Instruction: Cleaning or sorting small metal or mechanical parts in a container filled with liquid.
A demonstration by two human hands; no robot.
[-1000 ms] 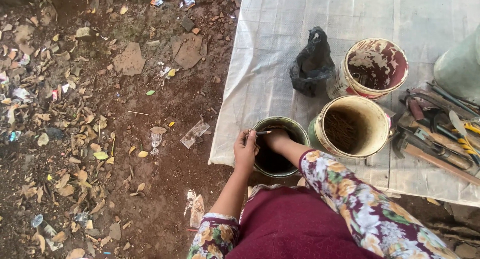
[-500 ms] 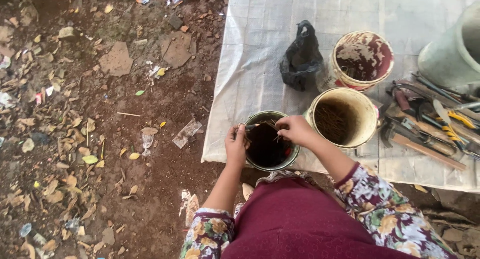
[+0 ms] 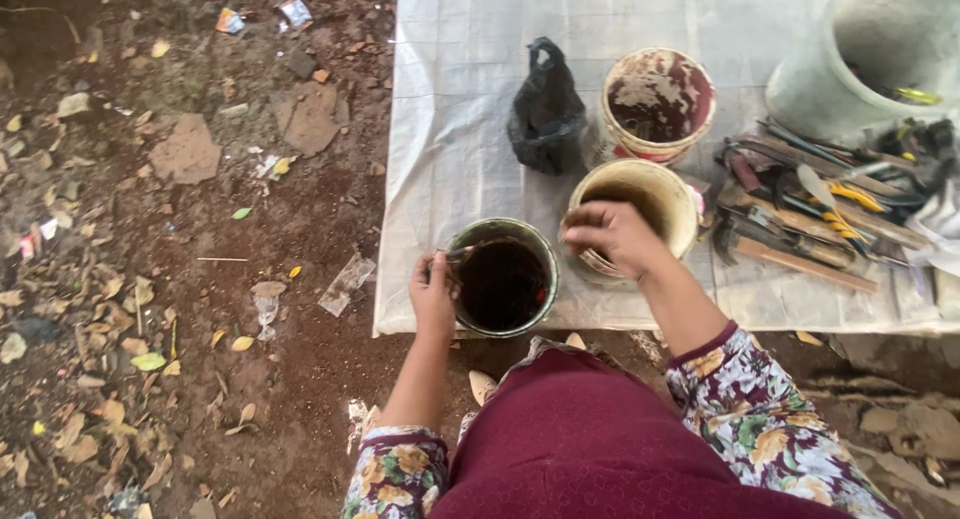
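Note:
A small dark green tin holding dark liquid sits near the front edge of a white sheet. My left hand is at its left rim, fingers closed on a thin stick or brush that reaches over the tin. My right hand hovers with curled fingers over the near rim of a cream-coloured bucket just right of the tin; whether it holds anything is not visible.
Behind stand a stained white bucket and a tied black plastic bag. A heap of hand tools and a large grey tub lie at the right. Bare soil with dry leaves and stones is on the left.
My right hand has left the dark tin and moved right, over the cream bucket. My left hand stays at the tin's left rim. The view has shifted.

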